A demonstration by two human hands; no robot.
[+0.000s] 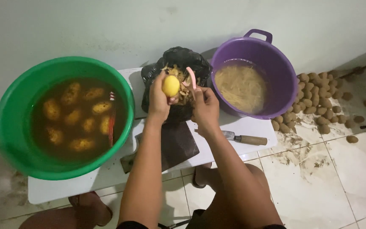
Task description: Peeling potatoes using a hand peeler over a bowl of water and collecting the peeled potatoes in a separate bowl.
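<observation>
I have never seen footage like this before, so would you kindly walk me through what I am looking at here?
This is one picture from a camera worn on a person's head, looking down at their own two bare hands; there is no machine. The left hand holds a peeled yellow potato in its grip. The right hand holds a pink peeler beside it, above a black bag of peelings. On the low white board stands a green basin of brownish water with potatoes soaking in it. To the right is a purple tub holding pale strips in water. A knife with a wooden handle lies near it, and unpeeled brown potatoes are heaped on the tiled floor.
</observation>
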